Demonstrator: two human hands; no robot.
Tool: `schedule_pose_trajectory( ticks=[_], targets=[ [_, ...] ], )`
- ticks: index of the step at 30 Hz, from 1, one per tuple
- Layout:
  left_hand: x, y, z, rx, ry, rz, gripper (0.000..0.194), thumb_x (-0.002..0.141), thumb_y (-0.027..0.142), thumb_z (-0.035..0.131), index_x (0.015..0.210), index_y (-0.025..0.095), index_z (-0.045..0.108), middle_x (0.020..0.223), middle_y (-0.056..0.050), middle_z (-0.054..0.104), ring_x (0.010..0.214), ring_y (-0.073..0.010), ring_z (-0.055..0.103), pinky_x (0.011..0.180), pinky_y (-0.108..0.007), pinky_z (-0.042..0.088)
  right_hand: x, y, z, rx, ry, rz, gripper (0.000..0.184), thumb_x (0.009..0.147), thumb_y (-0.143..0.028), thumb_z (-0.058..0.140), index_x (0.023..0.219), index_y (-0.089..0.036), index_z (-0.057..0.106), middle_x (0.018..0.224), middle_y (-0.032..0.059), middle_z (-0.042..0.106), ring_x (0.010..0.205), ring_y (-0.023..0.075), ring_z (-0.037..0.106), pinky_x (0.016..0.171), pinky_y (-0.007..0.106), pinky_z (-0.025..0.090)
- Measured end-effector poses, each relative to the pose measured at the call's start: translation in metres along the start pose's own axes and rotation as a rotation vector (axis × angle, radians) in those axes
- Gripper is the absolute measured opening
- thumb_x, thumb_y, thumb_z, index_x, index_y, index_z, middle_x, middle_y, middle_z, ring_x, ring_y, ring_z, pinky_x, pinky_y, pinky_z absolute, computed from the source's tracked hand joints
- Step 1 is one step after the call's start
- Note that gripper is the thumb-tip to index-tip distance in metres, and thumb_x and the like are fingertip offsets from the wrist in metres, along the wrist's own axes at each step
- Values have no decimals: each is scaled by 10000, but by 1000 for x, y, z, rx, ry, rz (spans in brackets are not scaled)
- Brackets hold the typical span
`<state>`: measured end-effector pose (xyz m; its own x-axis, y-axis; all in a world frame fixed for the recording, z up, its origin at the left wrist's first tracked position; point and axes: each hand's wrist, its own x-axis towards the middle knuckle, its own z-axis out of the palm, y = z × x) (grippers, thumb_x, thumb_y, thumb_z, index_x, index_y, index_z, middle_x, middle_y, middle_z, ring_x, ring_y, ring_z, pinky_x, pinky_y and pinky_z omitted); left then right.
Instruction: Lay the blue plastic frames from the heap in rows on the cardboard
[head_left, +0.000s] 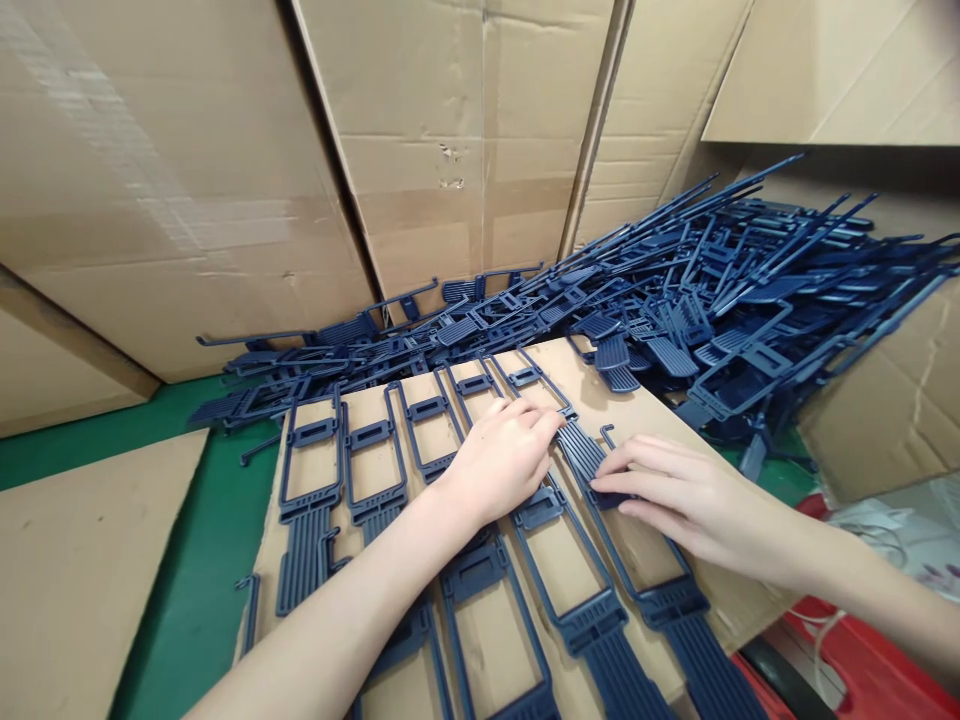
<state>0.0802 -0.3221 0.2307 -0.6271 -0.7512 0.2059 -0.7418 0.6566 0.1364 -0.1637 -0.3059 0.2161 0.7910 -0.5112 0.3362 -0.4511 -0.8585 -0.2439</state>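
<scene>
Dark blue plastic frames with ribbed flaps lie side by side in rows on a cardboard sheet point(660, 415). My left hand point(510, 455) is closed, its curled fingers on the top of a ribbed flap where it joins its frame; the fingertips are partly hidden. Over the lower end of the same flap point(579, 450), my right hand point(667, 490) has its fingers bent around the edge, gripping it. Below the hands, another plastic frame point(574, 580) lies flat in the front row. A back-row frame point(312, 432) shows at the left. My left forearm covers some front-row pieces.
A tangled heap of the same blue pieces point(720, 290) spreads behind and to the right of the sheet. Tall cardboard panels point(465, 130) stand at the back. Another cardboard sheet point(90, 560) lies on the green surface point(180, 520) at left. Something red point(862, 650) shows at lower right.
</scene>
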Motion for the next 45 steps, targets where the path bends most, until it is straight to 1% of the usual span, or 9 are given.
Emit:
schedule_pose_trajectory(
  ticks=[4,7,13,18,22,28,34,40,45],
  targets=[
    [1,-1,1,-8,2,11,246,915,156,392,1119,147,530,1104,-57,612,1115,-194,513,974,-379,399,-3,1,3,-6,-25,32,277,959,-235,426,1170,-226,606,1141,23,486,1111,52,408,968,203,353],
    [1,-1,1,-13,-9,17,252,916,159,403,1134,147,530,1112,-58,610,1108,-193,516,979,-387,388,-5,1,3,25,-33,35,280,959,-223,424,1172,-229,605,1145,25,480,1118,43,404,971,192,355],
    [0,-3,1,-22,9,43,277,938,169,365,1163,159,526,1203,-36,583,1156,-179,502,992,-367,379,1,2,-3,61,-56,24,292,956,-192,407,1140,-246,627,1172,17,463,1147,31,395,989,170,365],
    [0,-1,-1,-2,-5,25,267,931,167,389,1148,159,543,1165,-42,594,1126,-185,519,975,-374,381,6,3,-5,9,-28,-5,275,951,-205,409,1067,-212,659,1149,33,480,1128,41,425,974,171,396],
    [0,-2,-1,-4,8,31,274,942,182,370,1152,163,546,1150,-48,593,1107,-183,526,958,-384,384,2,4,-3,-19,-8,5,278,946,-210,429,1116,-224,649,1124,37,489,1095,36,437,938,160,405],
    [1,-4,1,9,13,54,280,946,196,368,1158,167,549,1151,-32,591,1107,-177,518,980,-375,368,-2,6,1,-27,-16,14,289,948,-199,431,1165,-253,614,1200,0,463,1156,40,405,977,184,382],
    [1,-3,0,7,8,36,296,953,211,343,1155,171,555,1140,-32,587,1089,-177,522,969,-370,376,-4,6,6,-75,-31,13,302,959,-204,401,1172,-253,610,1269,-16,431,1205,67,382,1014,233,361],
    [0,-4,0,9,11,37,291,954,212,345,1157,179,550,1150,-38,579,1095,-174,519,984,-375,372,-6,5,5,-67,9,27,276,953,-204,427,1152,-238,616,1214,-5,463,1159,56,406,988,223,368],
    [0,-4,-1,54,1,36,301,951,214,333,1146,176,560,1108,-45,565,1067,-178,515,1004,-389,369,-4,4,5,-32,27,19,240,946,-208,455,1124,-220,616,1191,-10,469,1138,40,405,975,205,365]
  ],
)
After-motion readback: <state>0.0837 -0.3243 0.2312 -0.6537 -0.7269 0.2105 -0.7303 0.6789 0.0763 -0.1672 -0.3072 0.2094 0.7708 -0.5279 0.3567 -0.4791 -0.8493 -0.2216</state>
